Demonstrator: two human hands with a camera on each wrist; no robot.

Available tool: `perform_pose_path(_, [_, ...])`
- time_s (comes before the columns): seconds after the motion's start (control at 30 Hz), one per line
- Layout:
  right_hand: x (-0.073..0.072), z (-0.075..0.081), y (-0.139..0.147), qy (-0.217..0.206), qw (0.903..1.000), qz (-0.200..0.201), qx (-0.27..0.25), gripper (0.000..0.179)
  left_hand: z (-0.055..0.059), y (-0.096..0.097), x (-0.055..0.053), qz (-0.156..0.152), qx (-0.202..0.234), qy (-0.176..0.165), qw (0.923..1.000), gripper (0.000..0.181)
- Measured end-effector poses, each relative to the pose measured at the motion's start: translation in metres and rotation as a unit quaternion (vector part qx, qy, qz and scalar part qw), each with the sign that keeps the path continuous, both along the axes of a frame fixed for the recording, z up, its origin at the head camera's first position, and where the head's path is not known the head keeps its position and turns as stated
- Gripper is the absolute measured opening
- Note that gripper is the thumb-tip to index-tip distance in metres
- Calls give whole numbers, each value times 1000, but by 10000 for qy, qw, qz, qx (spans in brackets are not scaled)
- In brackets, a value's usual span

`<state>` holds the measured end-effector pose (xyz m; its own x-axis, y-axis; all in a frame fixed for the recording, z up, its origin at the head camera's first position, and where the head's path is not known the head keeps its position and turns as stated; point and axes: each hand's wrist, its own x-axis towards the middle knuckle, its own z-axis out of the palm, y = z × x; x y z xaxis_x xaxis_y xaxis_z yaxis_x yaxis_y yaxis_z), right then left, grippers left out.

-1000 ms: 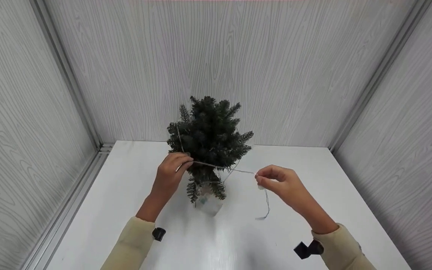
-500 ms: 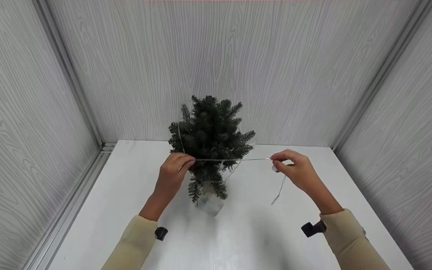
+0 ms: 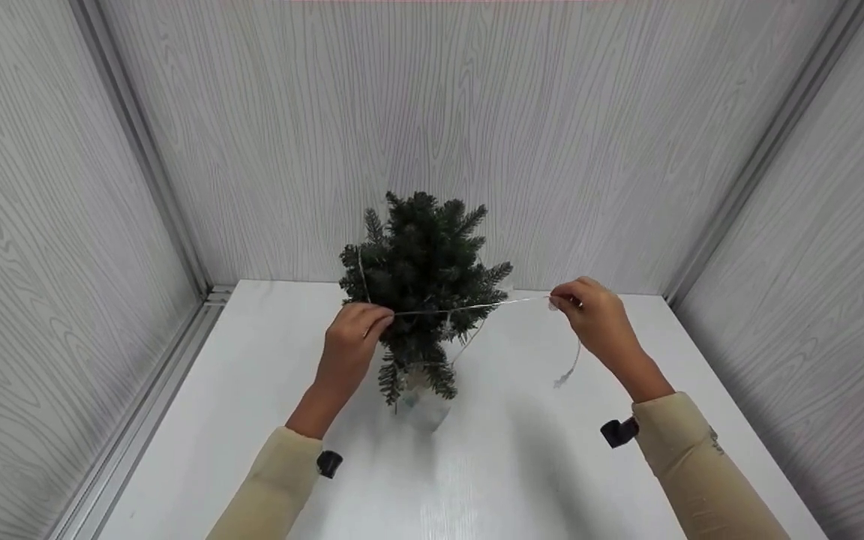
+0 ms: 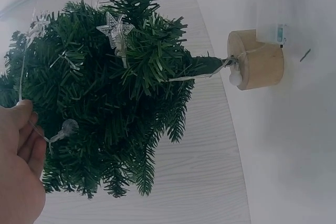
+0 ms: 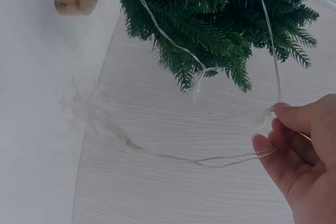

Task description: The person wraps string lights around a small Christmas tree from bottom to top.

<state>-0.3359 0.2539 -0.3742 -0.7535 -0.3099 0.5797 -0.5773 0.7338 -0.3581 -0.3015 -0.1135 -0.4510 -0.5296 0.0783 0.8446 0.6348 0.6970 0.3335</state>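
Observation:
A small artificial Christmas tree [image 3: 424, 247] stands upright on a round wooden base [image 4: 262, 74]. A clear string light [image 3: 507, 301] runs partly around it, with a star ornament [image 4: 113, 29] among the branches. At the tree's left front, my left hand [image 3: 351, 337] pinches the wire near a round bulb [image 4: 68, 128]. My right hand [image 3: 598, 322], out to the right of the tree, pinches the same wire beside another round bulb [image 5: 261, 116]. Between the hands the wire stretches nearly straight across the tree's front. The loose end dangles below my right hand, tipped with a snowflake [image 5: 86, 103].
The tree stands on a white table [image 3: 312, 495] near its back edge. A clear plastic box [image 4: 270, 11] is at the wooden base. Grey wood-grain panels [image 3: 552, 135] rise behind and on both sides, with metal rails [image 3: 139, 150] at the corners.
My right hand has moved away and to the right, pulling the string light from a sag to nearly straight. The dangling end swung along. My left hand has barely shifted.

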Motion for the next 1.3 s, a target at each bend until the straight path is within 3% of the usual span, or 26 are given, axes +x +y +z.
perform_pose_path(0.2, [-8, -6, 2, 159, 9994, -307, -11, 9, 0, 5, -1, 22, -159, -82, 9998, 10])
perform_pose_path(0.5, [-16, -18, 10, -637, 9968, -472, -116, 16, -2, 6, -6, 29, -412, -207, 9989, 10])
perform_pose_path(0.77, [-10, -14, 4, -756, 9959, -397, -308, 17, 10, 9, 6, 69, -147, -153, 9997, 17])
perform_pose_path(0.9, [-3, -6, -3, -740, 9955, -340, -480, 17, 30, 29, 16, -43, 25, 123, 9999, 16])
perform_pose_path(1.03, [5, 5, -13, -627, 9957, -210, -650, 17, 61, 66, 16, -679, -5, 59, 9977, 15])
perform_pose_path(1.17, [9, 12, -23, -323, 9973, -97, -656, 16, 93, 100, 7, -1330, -212, -860, 9871, 19])
perform_pose_path(1.3, [12, 15, -32, -14, 9984, -58, -555, 16, 115, 122, -5, -1476, -584, -1887, 9691, 23])
